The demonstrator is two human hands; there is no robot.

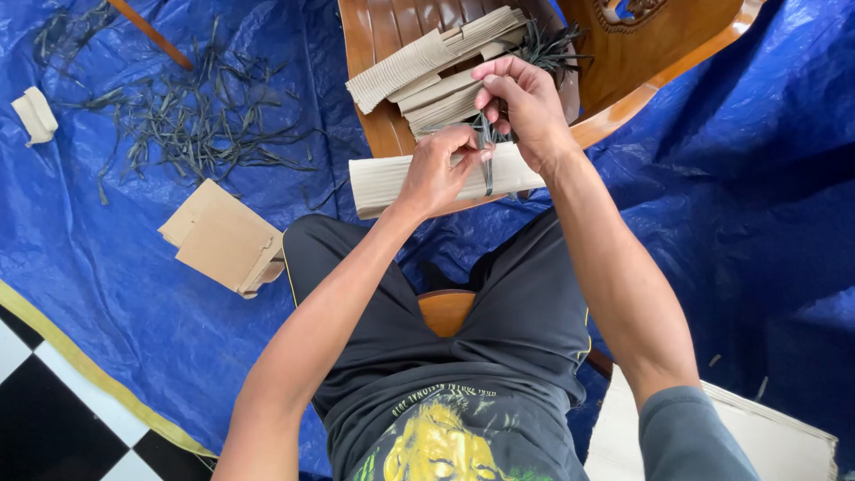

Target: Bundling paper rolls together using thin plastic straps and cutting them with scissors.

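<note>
My left hand (438,171) presses on a flat bundle of folded tan cardboard (378,181) lying across the front edge of a wooden chair (614,107). A dark green strap (488,165) runs around the bundle's middle. My right hand (521,102) pinches the strap's ends just above the bundle and pulls them up. Behind the hands, more bundles of folded cardboard (427,62) are stacked on the chair seat, with loose dark strips (548,44) beside them.
A blue tarp (757,205) covers the floor. Scattered dark strips (191,125) lie at upper left, and a small stack of cardboard pieces (223,236) sits beside my left knee. A white stack (775,441) shows at bottom right; checkered tiles (36,410) at bottom left.
</note>
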